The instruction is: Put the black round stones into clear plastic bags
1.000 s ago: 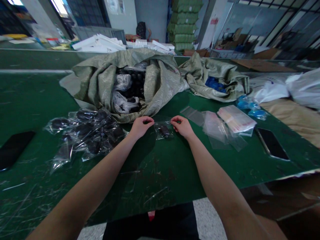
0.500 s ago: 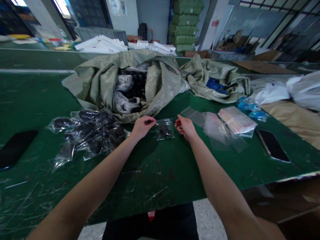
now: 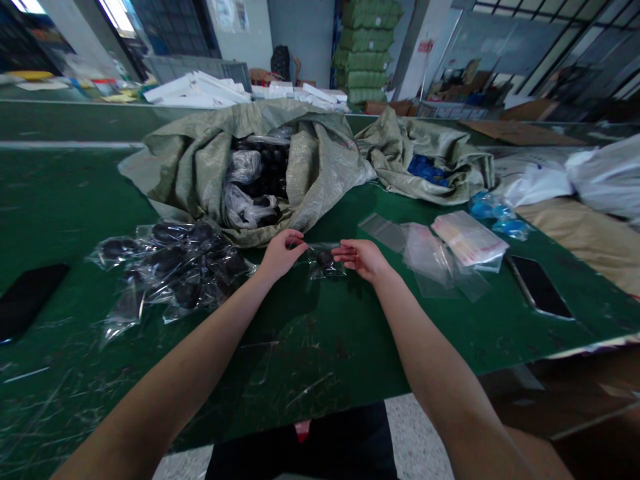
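A small clear plastic bag (image 3: pixel 316 269) with a dark rounded item (image 3: pixel 326 259) inside lies between my hands. My left hand (image 3: pixel 283 253) pinches the bag's left upper edge with thumb and forefinger. From the other side, my right hand (image 3: pixel 366 259) reaches over with fingers stretched out, their tips at the bag's right edge. To the left sits a pile of bagged dark rounded items (image 3: pixel 173 260). Flat clear bags (image 3: pixel 425 250) lie spread to the right, beside a thicker stack of bags (image 3: pixel 470 239).
A big woven sack (image 3: pixel 320 173) holding black items stands behind my hands. Farther right is a smaller sack (image 3: pixel 390 143) with blue items, near blue bagged pieces (image 3: pixel 500 213). Phones lie at the left (image 3: pixel 30 300) and right (image 3: pixel 540 287) of the green table (image 3: pixel 320 347).
My right hand has moved left to the bag, and its fingers have straightened. The left hand stays at the bag's left edge. The whole view has shifted slightly.
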Available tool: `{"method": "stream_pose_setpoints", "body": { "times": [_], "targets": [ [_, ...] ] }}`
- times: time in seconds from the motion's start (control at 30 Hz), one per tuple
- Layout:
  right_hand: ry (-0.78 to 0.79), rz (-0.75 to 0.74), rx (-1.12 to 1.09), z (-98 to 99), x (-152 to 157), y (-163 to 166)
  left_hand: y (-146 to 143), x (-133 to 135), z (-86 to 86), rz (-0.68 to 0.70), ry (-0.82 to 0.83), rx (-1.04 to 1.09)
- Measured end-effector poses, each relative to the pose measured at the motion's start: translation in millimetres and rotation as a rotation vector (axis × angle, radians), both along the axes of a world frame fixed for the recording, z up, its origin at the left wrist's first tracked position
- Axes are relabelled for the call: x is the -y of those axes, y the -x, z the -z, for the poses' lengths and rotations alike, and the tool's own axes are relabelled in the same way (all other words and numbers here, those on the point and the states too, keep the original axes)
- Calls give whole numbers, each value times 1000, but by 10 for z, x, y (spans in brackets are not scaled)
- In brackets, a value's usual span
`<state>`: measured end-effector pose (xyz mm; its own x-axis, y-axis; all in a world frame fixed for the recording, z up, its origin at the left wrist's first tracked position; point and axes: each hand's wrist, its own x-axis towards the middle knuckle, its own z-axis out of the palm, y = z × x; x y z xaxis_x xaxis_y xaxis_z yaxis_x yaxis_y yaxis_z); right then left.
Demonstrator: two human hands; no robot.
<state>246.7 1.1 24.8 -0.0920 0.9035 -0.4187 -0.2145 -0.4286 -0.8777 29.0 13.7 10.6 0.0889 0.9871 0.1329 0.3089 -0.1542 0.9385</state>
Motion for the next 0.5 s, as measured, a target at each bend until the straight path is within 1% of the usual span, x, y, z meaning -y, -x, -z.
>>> {"method": "stream_pose_setpoints", "body": {
  "times": [0.07, 0.13, 0.2, 0.33, 0.5],
  "targets": [
    [1, -14, -13, 0, 7, 1, -18, 9, -45, -13, 243, 141],
    [-1, -19, -26, -6, 16, 5, -29, 20, -95, 27, 480, 246],
    [-1, -19, -39, -15, 27, 8, -32, 36, -136, 84, 607, 292],
    [3, -17, -59, -23, 52, 1, -20, 71, -161, 165, 630, 346],
    [14, -6, -58, -24, 93, -35, -6, 118, -134, 203, 631, 347]
  ]
}}
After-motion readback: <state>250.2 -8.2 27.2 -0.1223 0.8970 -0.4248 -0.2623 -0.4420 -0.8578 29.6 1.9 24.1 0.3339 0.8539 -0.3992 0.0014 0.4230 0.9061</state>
